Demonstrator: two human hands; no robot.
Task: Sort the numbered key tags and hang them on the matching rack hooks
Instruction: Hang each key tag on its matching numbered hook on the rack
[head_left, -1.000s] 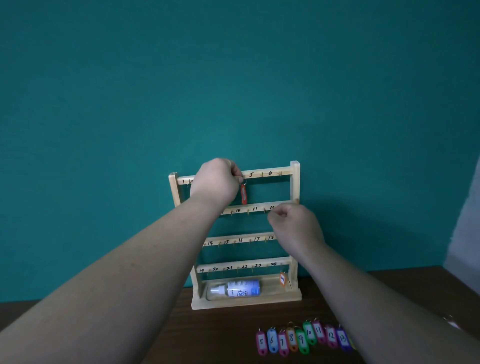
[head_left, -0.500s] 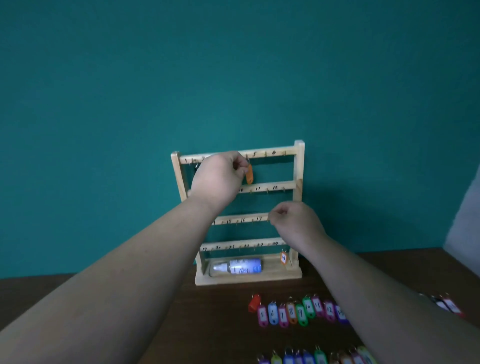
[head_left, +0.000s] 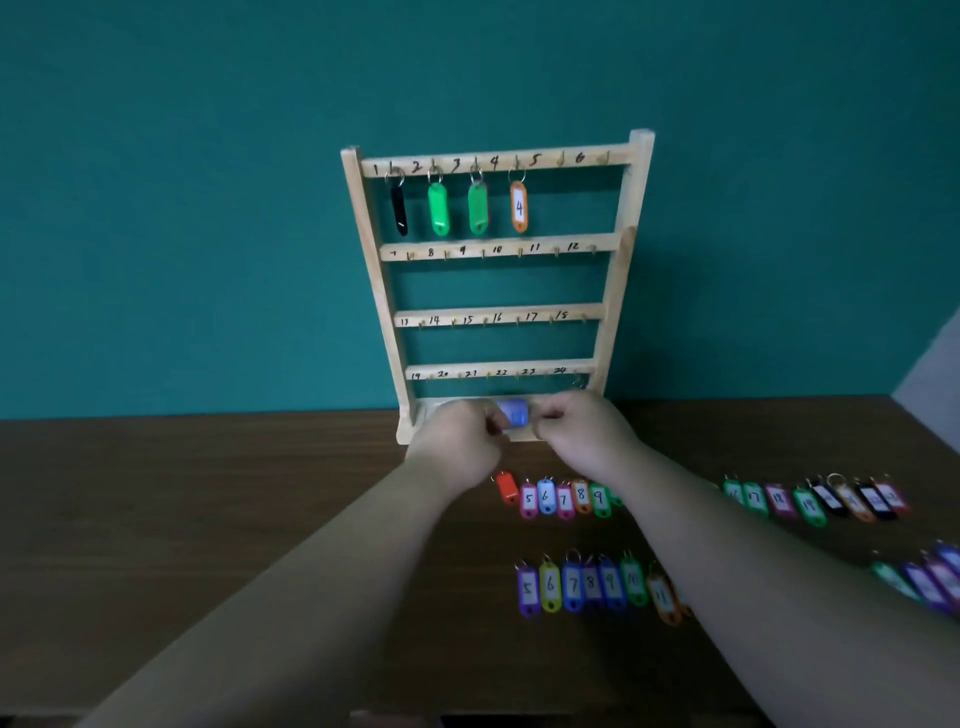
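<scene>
A: What are the fingers doing?

B: Both sets are curled inward, tips facing each other across a small gap; I cannot tell whether either pinches anything; the left hand (head_left: 457, 441) and right hand (head_left: 582, 431) sit low in front of the rack's base; a blue-and-white bottle (head_left: 514, 413) lying in that base shows between them

A: Where are the tags?

B: Four hang from the top rail of the rack (head_left: 631, 208), on hooks 1 to 4; only the orange tag (head_left: 519, 207) shows its number, 4; hook 5 (head_left: 561, 160) beside it is bare; the rest lie in rows on the table (head_left: 208, 519)

A: Which way is the next one?

B: Probably the pink 5 tag (head_left: 528, 500); it lies on the viewer's side of the fingertips, between the two wrists, about equally near each hand; its long axis points toward the rack, ring end farthest from the viewer; a purple 5 tag (head_left: 527, 590) lies closer to the viewer again
</scene>
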